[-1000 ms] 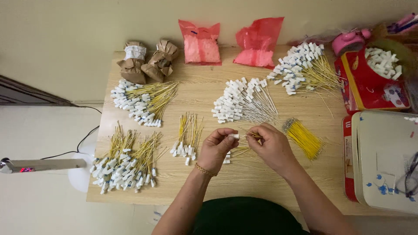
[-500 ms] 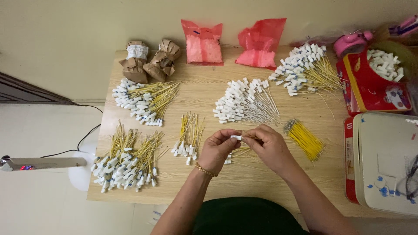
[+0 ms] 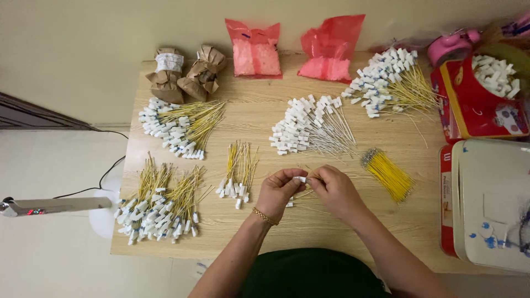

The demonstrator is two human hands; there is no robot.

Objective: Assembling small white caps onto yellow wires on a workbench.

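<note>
Both hands meet mid-bench: left fingers (image 3: pixel 288 177) and right fingers (image 3: pixel 316 177) pinch one small white connector (image 3: pixel 301 179), wire trailing toward me.

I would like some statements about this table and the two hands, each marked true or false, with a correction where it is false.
1. Both hands meet on one small white connector. True: the left hand and the right hand pinch it between them.
2. The bundle of plain yellow wires lies left of the hands. False: it lies to their right.
3. Two red plastic bags stand at the far edge of the wooden table. True.
4. The brown paper packets lie at the near right corner. False: they sit at the far left.
5. The left wrist wears a gold bracelet. True.
</note>
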